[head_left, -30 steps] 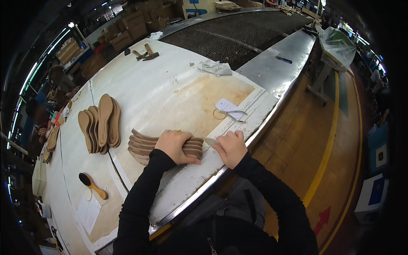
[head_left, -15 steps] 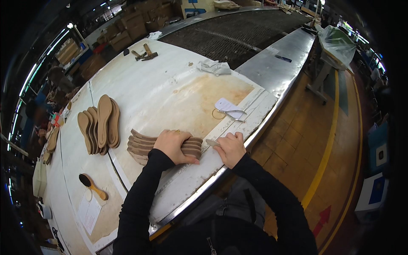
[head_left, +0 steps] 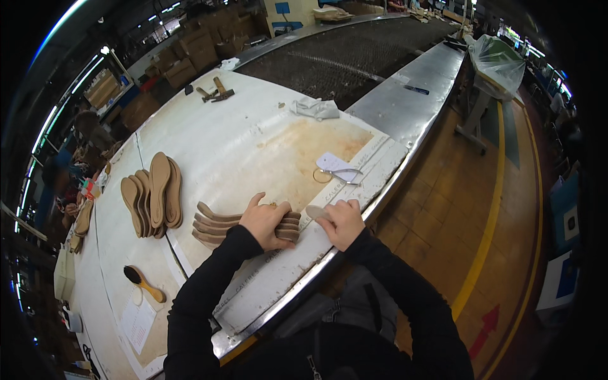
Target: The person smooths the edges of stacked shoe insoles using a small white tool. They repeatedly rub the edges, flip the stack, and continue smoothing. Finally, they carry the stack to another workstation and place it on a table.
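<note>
White worktable [head_left: 218, 136], left hand [head_left: 263, 221] clasping stacked insoles [head_left: 210, 229]

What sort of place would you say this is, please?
Probably a shoe factory or workshop: sole-shaped pieces are grouped on a white worktable, a long dark belt, perhaps a conveyor, runs beyond, and a red arrow marks the floor.

White worktable [head_left: 221, 149], brown insoles [head_left: 161, 187], brush [head_left: 152, 291], hammer [head_left: 220, 88], crumpled cloth [head_left: 315, 109]

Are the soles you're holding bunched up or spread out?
Bunched together: the left hand grips the soles in layers, their left ends fanning slightly.
</note>
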Available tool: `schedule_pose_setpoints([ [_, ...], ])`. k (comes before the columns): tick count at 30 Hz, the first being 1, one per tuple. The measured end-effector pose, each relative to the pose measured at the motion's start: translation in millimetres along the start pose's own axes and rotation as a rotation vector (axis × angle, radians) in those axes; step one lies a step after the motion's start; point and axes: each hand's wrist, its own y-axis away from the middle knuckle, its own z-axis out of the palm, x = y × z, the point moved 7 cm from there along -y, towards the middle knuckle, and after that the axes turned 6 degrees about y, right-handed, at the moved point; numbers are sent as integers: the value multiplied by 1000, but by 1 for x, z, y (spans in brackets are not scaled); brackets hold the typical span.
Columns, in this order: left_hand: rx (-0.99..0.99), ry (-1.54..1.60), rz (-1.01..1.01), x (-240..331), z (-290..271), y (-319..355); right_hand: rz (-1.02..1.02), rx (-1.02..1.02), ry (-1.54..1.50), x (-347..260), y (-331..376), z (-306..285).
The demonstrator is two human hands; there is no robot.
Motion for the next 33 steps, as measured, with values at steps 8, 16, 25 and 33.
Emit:
schedule_pose_setpoints([
  [8, 555, 907, 122, 42, -123, 42, 90, 246, -542, -12, -80, -115],
  [16, 648, 1096, 180, 39, -111, 58, -409, 67, -273, -101, -131, -157],
  [25, 569, 1123, 190, 44, -106, 58, -680, 75, -92, -144, -139, -135],
  [33, 648, 1187, 170, 25, -107, 60, -377, -4, -65, -70, -78, -90],
])
